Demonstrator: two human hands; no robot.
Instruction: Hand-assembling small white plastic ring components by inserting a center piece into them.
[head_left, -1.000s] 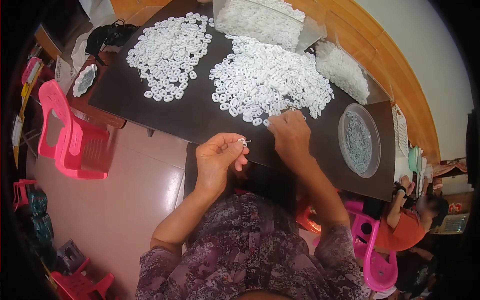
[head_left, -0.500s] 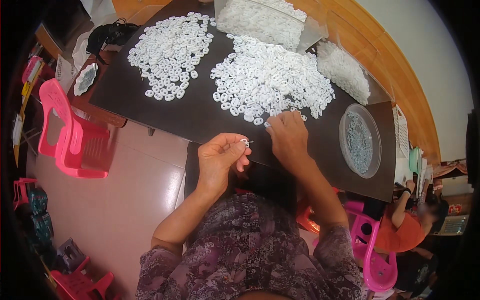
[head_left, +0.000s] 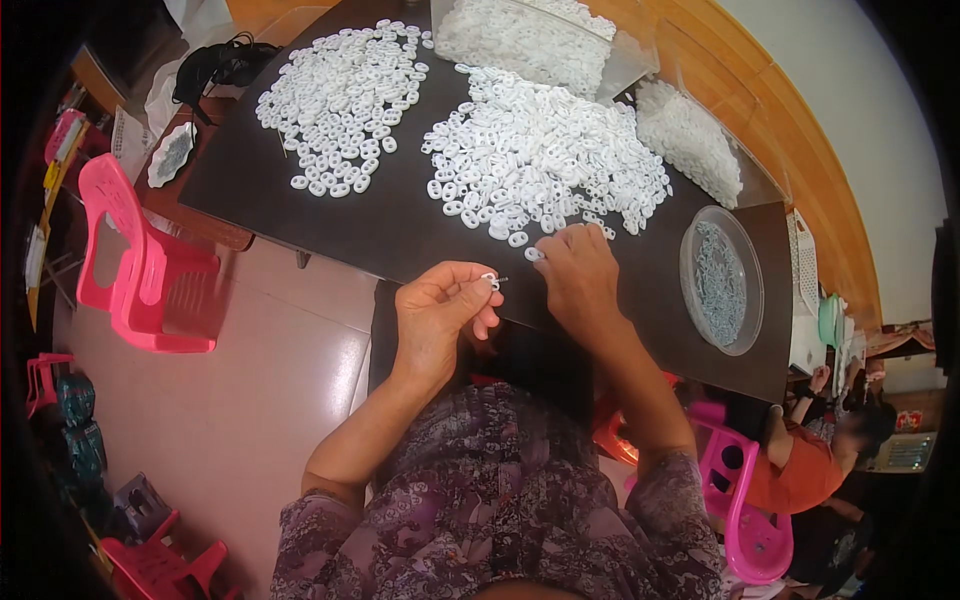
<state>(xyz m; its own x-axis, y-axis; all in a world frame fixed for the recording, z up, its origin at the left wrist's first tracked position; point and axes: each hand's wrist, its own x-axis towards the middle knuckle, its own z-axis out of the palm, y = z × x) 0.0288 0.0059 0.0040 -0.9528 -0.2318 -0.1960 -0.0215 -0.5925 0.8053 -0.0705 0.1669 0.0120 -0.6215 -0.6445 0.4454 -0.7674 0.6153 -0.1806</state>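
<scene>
My left hand (head_left: 435,325) pinches a small white oval two-hole piece (head_left: 491,282) between thumb and fingers, over the near edge of the dark table. A thin metal screw-like pin (head_left: 503,279) juts from that piece to the right. My right hand (head_left: 582,280) is closed low at the near edge of a large pile of white oval two-hole pieces (head_left: 545,150). Its fingertips are on one white piece (head_left: 533,254) beside the pile; the undersides of those fingers are hidden.
A second pile of white pieces (head_left: 345,105) lies at left. At the back stand a clear box (head_left: 625,65) and a bag of white pieces (head_left: 690,145). A round clear tub (head_left: 745,335) at right holds small bluish metal parts. Pink chairs (head_left: 150,265) flank the table; another person (head_left: 800,470) sits right.
The white piece at my right fingertips has shifted slightly toward me, off the pile. My left hand has barely moved. The person at right has shifted an arm.
</scene>
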